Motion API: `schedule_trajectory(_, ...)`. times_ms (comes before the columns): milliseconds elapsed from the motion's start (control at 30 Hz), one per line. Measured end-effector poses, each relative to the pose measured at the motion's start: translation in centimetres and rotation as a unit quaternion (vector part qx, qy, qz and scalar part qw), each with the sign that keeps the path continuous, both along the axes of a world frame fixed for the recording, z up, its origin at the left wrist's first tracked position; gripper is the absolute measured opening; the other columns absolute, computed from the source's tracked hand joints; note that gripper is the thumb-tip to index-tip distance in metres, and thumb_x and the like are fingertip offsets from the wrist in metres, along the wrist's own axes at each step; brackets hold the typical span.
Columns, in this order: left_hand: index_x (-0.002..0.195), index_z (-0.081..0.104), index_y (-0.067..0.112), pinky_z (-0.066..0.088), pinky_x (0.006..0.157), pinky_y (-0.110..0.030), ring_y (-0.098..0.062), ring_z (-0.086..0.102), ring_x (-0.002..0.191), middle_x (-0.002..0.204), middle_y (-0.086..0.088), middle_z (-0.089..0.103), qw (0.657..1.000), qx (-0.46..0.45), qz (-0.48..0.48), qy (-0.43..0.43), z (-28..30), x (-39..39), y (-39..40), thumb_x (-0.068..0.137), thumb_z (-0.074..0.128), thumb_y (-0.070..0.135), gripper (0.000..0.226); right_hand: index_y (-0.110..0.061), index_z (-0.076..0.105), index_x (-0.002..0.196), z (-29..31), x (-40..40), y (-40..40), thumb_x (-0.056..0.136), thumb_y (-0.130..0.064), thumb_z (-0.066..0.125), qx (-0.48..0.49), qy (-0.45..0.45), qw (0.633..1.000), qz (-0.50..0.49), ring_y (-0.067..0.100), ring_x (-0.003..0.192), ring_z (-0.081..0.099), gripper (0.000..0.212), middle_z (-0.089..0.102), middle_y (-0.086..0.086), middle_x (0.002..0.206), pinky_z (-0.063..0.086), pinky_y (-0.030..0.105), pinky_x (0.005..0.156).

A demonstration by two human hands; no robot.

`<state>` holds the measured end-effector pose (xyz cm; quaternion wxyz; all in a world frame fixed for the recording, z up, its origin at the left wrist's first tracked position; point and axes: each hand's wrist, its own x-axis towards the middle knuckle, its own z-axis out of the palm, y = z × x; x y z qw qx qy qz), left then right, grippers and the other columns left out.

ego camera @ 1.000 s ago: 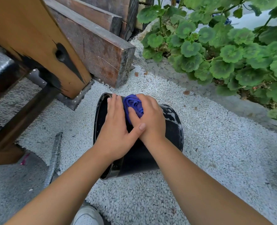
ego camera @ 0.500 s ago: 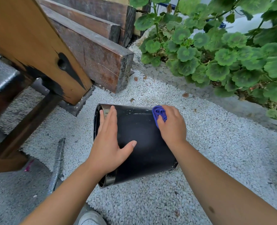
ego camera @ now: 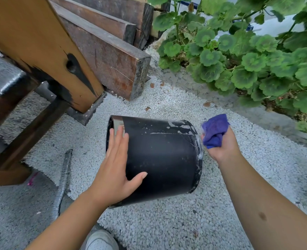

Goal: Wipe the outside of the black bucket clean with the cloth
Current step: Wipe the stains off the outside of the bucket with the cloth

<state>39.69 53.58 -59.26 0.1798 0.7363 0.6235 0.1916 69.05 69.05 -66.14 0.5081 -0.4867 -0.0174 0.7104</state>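
At the very bottom of the view the toe of your pale shoe [ego camera: 100, 239] shows on the white gravel [ego camera: 167, 222]. Just above it your left hand [ego camera: 115, 168] lies flat on the side of the black bucket [ego camera: 163, 159], fingers straight and together, thumb spread out across the wall — nothing is curled round anything there. The bucket lies on its side on the gravel, its open mouth toward your left and its base toward your right; white smears and specks mark the wall near the base rim. Your right hand [ego camera: 221, 145] is just beside that base rim, off the bucket's wall, its grip closed tight round the bunched blue cloth [ego camera: 214, 129], which sticks up out of your fist. To the left of the bucket a grey ribbed rod [ego camera: 62, 179] lies along the edge of the gravel. Farther off — upper left — a tan wooden post [ego camera: 41, 47] slants down to a metal foot, with dark weathered timber beams [ego camera: 109, 56] stacked behind it. Upper right, round-leaved green plants [ego camera: 248, 56] spread over the border of the gravel.
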Motion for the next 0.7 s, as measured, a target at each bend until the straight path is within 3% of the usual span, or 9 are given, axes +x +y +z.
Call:
schedule_trajectory(67, 0.157, -0.001, 0.018, 0.006, 0.114, -0.017, -0.021, -0.005, 0.151, 0.165, 0.005, -0.009, 0.999, 0.012, 0.012, -0.036, -0.2, -0.5, -0.3, 0.083, 0.057, 0.057, 0.101, -0.017, 0.067, 0.082, 0.1, -0.7, -0.2, 0.095, -0.030, 0.056, 0.001, -0.013, 1.000, 0.016, 0.013, 0.076, 0.064, 0.021, 0.069, 0.000, 0.084, 0.048, 0.027, 0.074)
schedule_trajectory(133, 0.155, 0.009, 0.033, 0.013, 0.115, -0.011, -0.003, 0.010, 0.149, 0.162, 0.020, 0.009, 0.982, 0.017, 0.077, -0.172, 0.3, -0.6, 0.4, 0.082, 0.062, 0.052, 0.091, -0.017, 0.063, 0.086, 0.3, -1.5, 0.0, 0.094, -0.027, 0.059, 0.024, -0.007, 0.999, 0.034, 0.012, 0.075, 0.062, 0.012, 0.065, 0.000, 0.083, 0.048, 0.025, 0.071)
schedule_trajectory(200, 0.151, 0.017, 0.033, 0.027, 0.116, -0.022, 0.012, 0.027, 0.138, 0.152, 0.026, 0.026, 0.913, -0.008, 0.176, -0.367, 0.7, -0.6, 2.0, 0.080, 0.067, 0.038, 0.087, -0.020, 0.059, 0.087, 0.5, -1.6, 0.5, 0.093, -0.021, 0.061, 0.044, -0.029, 0.997, 0.057, 0.010, 0.070, 0.062, 0.007, 0.064, -0.002, 0.079, 0.050, 0.025, 0.062)
schedule_trajectory(267, 0.153, 0.023, 0.023, 0.030, 0.117, -0.038, 0.011, 0.039, 0.130, 0.147, 0.017, 0.035, 0.851, -0.068, 0.234, -0.466, 1.1, -1.1, 3.8, 0.082, 0.064, 0.026, 0.082, -0.020, 0.059, 0.087, 0.7, -1.5, 0.8, 0.095, -0.015, 0.060, 0.064, -0.051, 0.994, 0.077, 0.010, 0.066, 0.064, 0.010, 0.065, -0.002, 0.076, 0.050, 0.025, 0.055)
schedule_trajectory(367, 0.152, 0.028, 0.022, 0.032, 0.115, -0.050, -0.012, 0.039, 0.139, 0.155, 0.006, 0.037, 0.875, -0.142, 0.203, -0.416, 1.9, -1.5, 5.4, 0.081, 0.065, 0.036, 0.081, -0.021, 0.059, 0.087, 0.9, -1.3, 0.7, 0.096, -0.013, 0.059, 0.070, -0.055, 0.993, 0.083, 0.010, 0.066, 0.065, 0.012, 0.066, -0.002, 0.077, 0.051, 0.024, 0.054)
schedule_trajectory(467, 0.155, 0.021, 0.027, 0.025, 0.119, -0.039, -0.004, 0.026, 0.145, 0.160, 0.012, 0.024, 0.886, -0.139, 0.197, -0.396, 2.4, -0.4, 4.8, 0.078, 0.065, 0.040, 0.090, -0.021, 0.058, 0.088, 1.0, -0.8, 0.3, 0.097, -0.018, 0.057, 0.058, -0.048, 0.996, 0.057, 0.007, 0.062, 0.065, 0.010, 0.066, -0.005, 0.072, 0.051, 0.022, 0.054)
schedule_trajectory(533, 0.147, 0.032, 0.033, 0.033, 0.113, -0.026, 0.002, 0.032, 0.141, 0.156, 0.013, 0.033, 0.884, -0.078, 0.172, -0.427, 2.5, 0.2, 3.4, 0.078, 0.068, 0.035, 0.077, -0.021, 0.061, 0.085, 1.3, -0.3, 0.0, 0.097, -0.023, 0.055, 0.052, -0.032, 0.997, 0.039, 0.007, 0.057, 0.065, 0.014, 0.067, -0.005, 0.067, 0.050, 0.020, 0.051)
schedule_trajectory(600, 0.133, 0.049, 0.032, 0.042, 0.101, -0.018, -0.002, 0.048, 0.131, 0.139, 0.015, 0.054, 0.866, 0.012, 0.179, -0.468, 2.8, 0.3, 2.4, 0.080, 0.065, 0.029, 0.055, -0.022, 0.071, 0.073, 1.8, -0.3, 0.1, 0.095, -0.026, 0.058, 0.067, -0.003, 0.997, 0.025, 0.008, 0.057, 0.066, 0.026, 0.069, -0.005, 0.066, 0.052, 0.021, 0.052)
schedule_trajectory(700, 0.117, 0.055, 0.021, 0.048, 0.093, -0.029, -0.009, 0.062, 0.107, 0.110, 0.006, 0.066, 0.814, 0.079, 0.250, -0.519, 3.1, -0.2, 3.6, 0.086, 0.058, 0.015, 0.032, -0.019, 0.073, 0.067, 2.6, -1.1, 0.6, 0.084, -0.025, 0.066, 0.090, 0.008, 0.996, 0.028, 0.009, 0.061, 0.066, 0.020, 0.067, -0.003, 0.069, 0.053, 0.021, 0.057)
